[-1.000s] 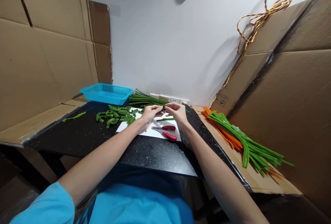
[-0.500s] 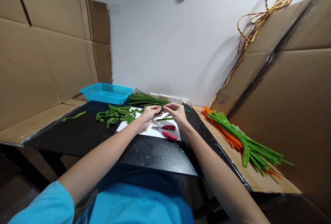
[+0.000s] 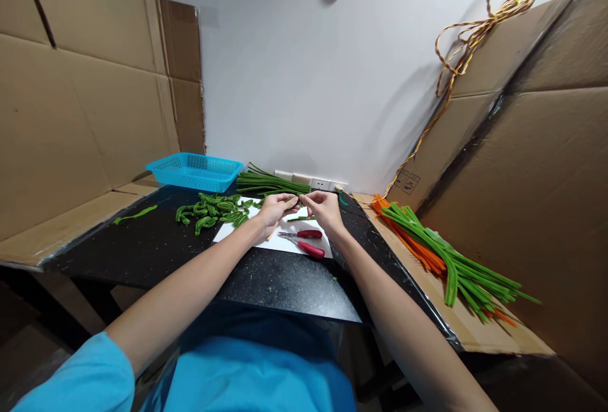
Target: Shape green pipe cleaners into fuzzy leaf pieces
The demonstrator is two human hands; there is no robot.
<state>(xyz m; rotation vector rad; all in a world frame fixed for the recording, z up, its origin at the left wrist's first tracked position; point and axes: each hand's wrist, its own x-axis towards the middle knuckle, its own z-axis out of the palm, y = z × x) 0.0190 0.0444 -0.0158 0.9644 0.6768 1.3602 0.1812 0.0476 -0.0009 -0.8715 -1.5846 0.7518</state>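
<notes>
My left hand (image 3: 277,210) and my right hand (image 3: 325,209) meet over a white sheet (image 3: 311,250), fingers pinched together. Between their fingertips is a small piece of dark green pipe cleaner (image 3: 298,201), mostly covered by the fingers. Below it on the sheet lie pliers with red handles (image 3: 311,251), jaws pointing left, handles spread. A short green pipe cleaner (image 3: 301,218) rests on the sheet under my right hand. To the left of my left hand is a pile of looped green pipe cleaner leaves (image 3: 206,212), partly on the sheet.
A blue plastic basket (image 3: 194,174) stands at the back left. Long dark green pipe cleaners (image 3: 266,182) lie along the wall beside a socket strip (image 3: 321,184). Light green pipe cleaners (image 3: 456,260) and orange ones (image 3: 425,253) lie on cardboard at right. Cardboard walls (image 3: 85,95) flank the black table.
My right hand's fingers have shifted slightly around the small pipe cleaner piece. Everything on the table stays where it was.
</notes>
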